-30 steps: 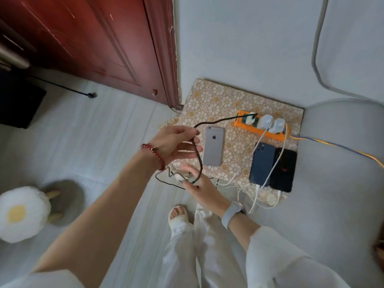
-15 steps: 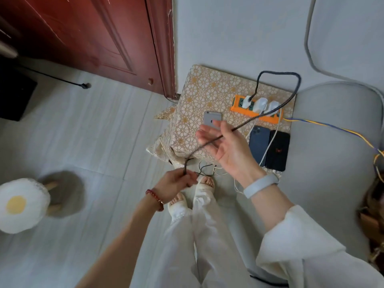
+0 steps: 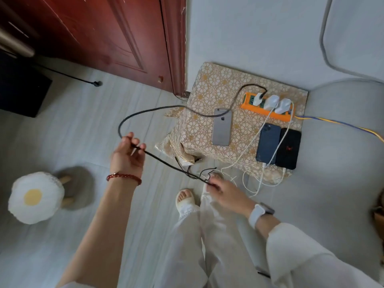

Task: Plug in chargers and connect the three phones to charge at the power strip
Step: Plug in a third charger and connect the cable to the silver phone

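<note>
One black cable (image 3: 158,110) | thin, looped | pinched by both hands

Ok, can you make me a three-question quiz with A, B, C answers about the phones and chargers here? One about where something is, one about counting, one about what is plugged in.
1. Where does the silver phone lie?
A. On the floor
B. On the patterned stool cover, left of the other phones
C. On the egg cushion

2. How many white chargers sit in the orange power strip?
A. One
B. Two
C. Three

3. Which phone has no cable in it yet?
A. The silver phone
B. The dark blue phone
C. The black phone

Answers: 1 B, it rests on the cover beside the two dark phones. 2 C, three white plugs stand in a row. 3 A, the left hand and right hand hold its black cable away from it.
</note>
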{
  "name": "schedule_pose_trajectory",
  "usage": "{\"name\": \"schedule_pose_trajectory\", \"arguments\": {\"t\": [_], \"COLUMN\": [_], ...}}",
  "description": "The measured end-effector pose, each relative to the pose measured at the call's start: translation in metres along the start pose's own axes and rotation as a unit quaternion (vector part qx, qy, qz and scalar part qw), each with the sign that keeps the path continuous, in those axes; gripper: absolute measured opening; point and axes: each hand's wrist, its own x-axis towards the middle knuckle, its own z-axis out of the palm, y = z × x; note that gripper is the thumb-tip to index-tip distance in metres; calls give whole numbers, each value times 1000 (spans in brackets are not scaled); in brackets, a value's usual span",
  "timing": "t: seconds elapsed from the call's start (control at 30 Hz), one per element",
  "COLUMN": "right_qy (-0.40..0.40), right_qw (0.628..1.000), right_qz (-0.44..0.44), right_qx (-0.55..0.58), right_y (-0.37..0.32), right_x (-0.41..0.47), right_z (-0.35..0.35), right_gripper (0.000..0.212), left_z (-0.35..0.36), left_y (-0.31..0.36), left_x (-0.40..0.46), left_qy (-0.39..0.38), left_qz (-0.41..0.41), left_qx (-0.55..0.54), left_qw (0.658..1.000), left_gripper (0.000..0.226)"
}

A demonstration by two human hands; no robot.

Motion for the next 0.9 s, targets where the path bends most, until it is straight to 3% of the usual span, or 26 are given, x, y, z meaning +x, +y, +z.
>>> {"name": "schedule_pose_trajectory", "arguments": {"t": [0.1,0.17,0.23,0.27,0.33,0.4,0.43,0.5,0.57,0.7,0.73,0.83,0.9], "right_qy": [31,51,44,35,27,38,43,35,14,13,19,31,9], "right_qw": [998,997,997,997,996,995,995,995,996,999,1000,999,999], "right_qz": [28,24,-10,-33,-71,-88,-90,-91,-83,-30,-12,1,-26], "right_qx": [-50,-55,-60,-59,-51,-28,-20,-5,12,-13,-14,-22,-41], "right_y": [25,25,11,0,-22,-39,-45,-51,-51,-29,-21,-11,-19], "right_x": [-8,-10,-7,-5,-1,2,2,-1,-8,-25,-29,-35,-34], "right_z": [-24,-33,-33,-30,-24,-20,-20,-23,-27,-52,-59,-67,-58], "right_gripper": [19,20,21,21,21,21,20,20,19,20,21,25,25], "left_z": [-21,-32,-37,-38,-36,-32,-30,-25,-24,-39,-44,-55,-50], "left_y": [-4,-18,-37,-47,-68,-82,-85,-80,-73,-51,-45,-42,-52], "left_x": [5,7,-1,-9,-28,-43,-45,-45,-42,-28,-24,-18,-28], "left_qy": [116,146,145,95,-92,-229,-253,-245,-185,48,82,61,-64], "left_qz": [10,-19,19,93,226,251,254,288,321,281,257,235,258], "left_qx": [32,187,446,534,619,671,686,679,663,588,582,645,676], "left_qw": [993,971,883,835,746,659,634,629,650,757,768,725,688], "left_gripper": [19,27,50,60,64,55,44,22,16,29,27,22,29]}}
